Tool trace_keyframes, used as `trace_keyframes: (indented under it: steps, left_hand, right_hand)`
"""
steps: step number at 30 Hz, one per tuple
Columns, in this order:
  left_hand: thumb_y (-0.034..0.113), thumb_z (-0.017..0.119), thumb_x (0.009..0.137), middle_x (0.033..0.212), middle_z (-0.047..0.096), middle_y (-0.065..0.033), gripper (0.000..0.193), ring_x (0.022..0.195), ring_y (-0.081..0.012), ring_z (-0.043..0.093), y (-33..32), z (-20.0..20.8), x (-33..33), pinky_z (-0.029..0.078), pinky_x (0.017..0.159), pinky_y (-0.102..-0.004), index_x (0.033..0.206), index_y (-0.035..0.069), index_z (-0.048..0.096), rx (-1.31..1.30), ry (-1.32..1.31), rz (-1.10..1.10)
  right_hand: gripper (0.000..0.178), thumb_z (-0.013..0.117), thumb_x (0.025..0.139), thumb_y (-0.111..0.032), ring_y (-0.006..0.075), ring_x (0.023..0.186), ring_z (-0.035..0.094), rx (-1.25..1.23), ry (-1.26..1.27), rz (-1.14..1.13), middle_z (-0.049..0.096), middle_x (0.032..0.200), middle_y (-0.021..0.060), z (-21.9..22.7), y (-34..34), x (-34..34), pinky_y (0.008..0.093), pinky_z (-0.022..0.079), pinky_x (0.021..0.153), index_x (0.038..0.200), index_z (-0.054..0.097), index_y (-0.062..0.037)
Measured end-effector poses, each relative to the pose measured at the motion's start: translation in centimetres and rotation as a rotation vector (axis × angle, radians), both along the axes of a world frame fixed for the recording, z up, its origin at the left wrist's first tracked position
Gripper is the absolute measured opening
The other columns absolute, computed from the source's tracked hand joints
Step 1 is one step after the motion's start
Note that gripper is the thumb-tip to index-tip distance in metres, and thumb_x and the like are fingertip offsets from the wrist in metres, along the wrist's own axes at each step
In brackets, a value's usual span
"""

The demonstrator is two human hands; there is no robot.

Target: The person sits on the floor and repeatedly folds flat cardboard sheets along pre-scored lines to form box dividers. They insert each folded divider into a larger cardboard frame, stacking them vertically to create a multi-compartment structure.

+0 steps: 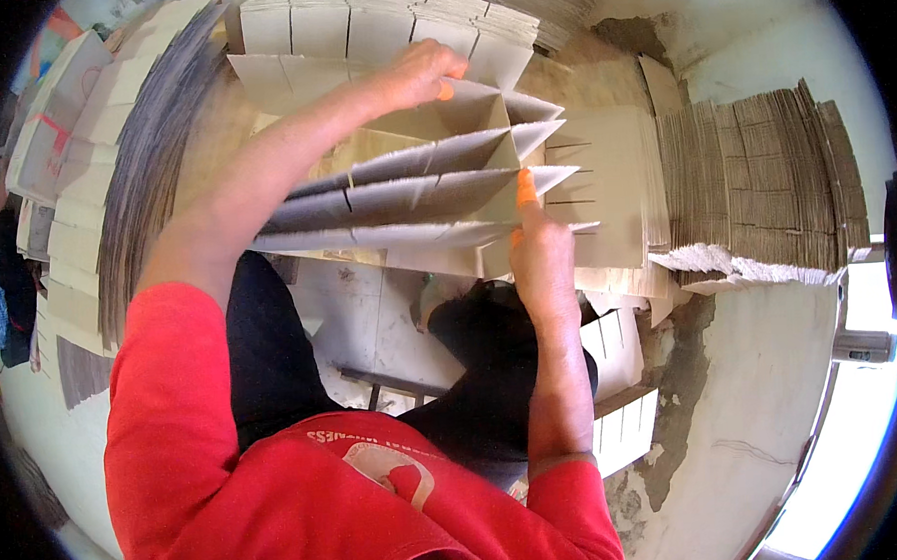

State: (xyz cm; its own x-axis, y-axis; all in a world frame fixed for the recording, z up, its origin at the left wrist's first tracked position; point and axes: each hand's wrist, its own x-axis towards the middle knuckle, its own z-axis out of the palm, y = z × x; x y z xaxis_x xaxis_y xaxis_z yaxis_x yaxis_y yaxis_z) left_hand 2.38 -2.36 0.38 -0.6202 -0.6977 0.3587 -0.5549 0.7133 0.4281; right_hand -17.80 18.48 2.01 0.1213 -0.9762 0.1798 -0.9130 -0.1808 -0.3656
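Note:
Several long grey cardboard strips [395,197] stand on edge in front of me, roughly parallel and fanning apart at their right ends. A shorter cardboard cross strip [503,149] runs across them near the right. My left hand [424,73], fingers curled, holds the top edge of the farthest standing strip. My right hand [542,246] is at the near right end, its index finger stretched along the cross strip and its thumb bent against the cardboard. Orange covers show on fingertips of both hands. The lower edges of the strips are partly hidden.
Slotted cardboard sheets [605,188] lie just right of the strips. Tall cardboard stacks stand at the right [765,181], far side [377,28] and left [154,173]. More slotted pieces [625,427] are low by my right forearm, near a stained wall [744,397].

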Motion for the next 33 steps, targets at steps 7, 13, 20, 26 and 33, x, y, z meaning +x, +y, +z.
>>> trace_keyframes:
  steps: [7, 13, 20, 26, 33]
  left_hand:
    - [0.018, 0.071, 0.072, 0.073, 0.06, -0.0164, 0.025, 0.07, -0.0303, 0.058, 4.8, 6.8, 3.9, 0.043, 0.063, -0.0406, 0.078, 0.0, 0.055, 0.095, -0.16, 0.112]
    - [0.017, 0.074, 0.068, 0.065, 0.054, -0.0167, 0.025, 0.064, -0.0333, 0.055, 10.2, 4.6, 8.5, 0.043, 0.058, -0.0396, 0.072, -0.001, 0.056, 0.221, -0.53, 0.106]
    - [0.003, 0.065, 0.074, 0.088, 0.062, -0.0205, 0.02, 0.084, -0.038, 0.059, 9.9, 1.9, 10.7, 0.047, 0.075, -0.0432, 0.093, 0.0, 0.062, -0.046, -0.225, 0.288]
    - [0.016, 0.068, 0.077, 0.092, 0.063, -0.0198, 0.028, 0.09, -0.0368, 0.06, 9.0, 1.9, 12.5, 0.048, 0.076, -0.0437, 0.101, 0.003, 0.061, -0.017, -0.233, 0.324]
    - [0.023, 0.069, 0.074, 0.088, 0.063, -0.0169, 0.034, 0.088, -0.0354, 0.059, 20.8, 6.0, 9.4, 0.048, 0.075, -0.0437, 0.1, 0.003, 0.061, 0.04, -0.325, 0.116]
  right_hand:
    - [0.061, 0.045, 0.074, 0.007, 0.0383, 0.074, 0.061, -0.006, 0.054, -0.082, 0.062, 0.079, 0.0199, -0.2, -0.3, -1.8, 0.047, 0.048, 0.064, 0.132, 0.047, -0.0134]
    - [0.058, 0.046, 0.075, 0.006, 0.037, 0.079, 0.062, -0.021, 0.121, -0.147, 0.064, 0.086, 0.0184, -0.4, -0.6, -2.6, 0.0456, 0.049, 0.068, 0.129, 0.052, -0.0165]
    - [0.052, 0.07, 0.079, -0.019, 0.0289, 0.086, 0.062, -0.114, -0.156, -0.311, 0.063, 0.099, 0.0152, 1.9, -1.1, -10.6, 0.0381, 0.051, 0.07, 0.125, 0.05, -0.0064]
    - [0.064, 0.077, 0.07, -0.03, 0.0348, 0.103, 0.05, -0.152, 0.548, -0.652, 0.055, 0.113, 0.0178, -2.0, -1.5, -13.6, 0.0426, 0.046, 0.082, 0.122, 0.05, -0.0028]
    - [0.049, 0.077, 0.069, -0.028, 0.0369, 0.096, 0.057, -0.037, 0.455, -0.585, 0.059, 0.098, 0.0186, -3.7, -2.1, -18.5, 0.0477, 0.048, 0.076, 0.104, 0.052, -0.0028]
